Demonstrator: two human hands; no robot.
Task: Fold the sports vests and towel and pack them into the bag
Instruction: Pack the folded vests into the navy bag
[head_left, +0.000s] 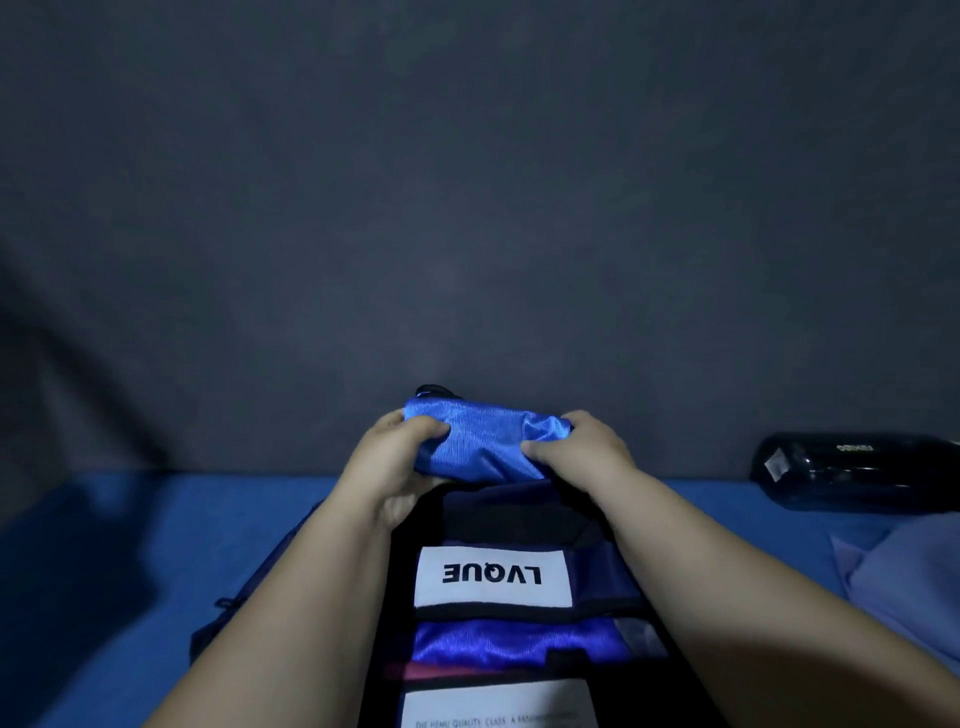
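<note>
Head view, vest: shiny royal-blue satin sports vest (483, 441), folded into a compact bundle, held clear of the blue table cover (156, 545) above the far end of the bag.
Head view, left hand: left hand (400, 457) gripping the bundle's left end, fingers curled over its near face.
Head view, right hand: right hand (576, 452) gripping the right end the same way, fingers bent into the fabric.
Head view, bag: dark navy-and-black fabric bag (602, 566) with a white "LVQUE" label (493, 576), lying flat, length running straight away from the wearer; dark gap at its far end, probably the mouth.
Head view, key relation: bundle's long axis left to right, crosswise to the bag's length; presumed mouth directly below the grip and slightly nearer the body; one hand at each end, neither nearer.
Head view, next move (judgement): lower the bundle and draw it toward the body into the gap; one hand possibly needed to hold the mouth open.
Head view, packed so far: more shiny blue fabric (519, 644) showing lower on the bag; whether a packed vest, cannot tell.
Head view, towel: pale blue cloth (904, 577) heaped at the right edge, well apart from the bag, likely the towel, not yet packed.
Head view, surroundings: glossy black case (857, 467) at the right rear; dark grey backdrop (467, 208).
</note>
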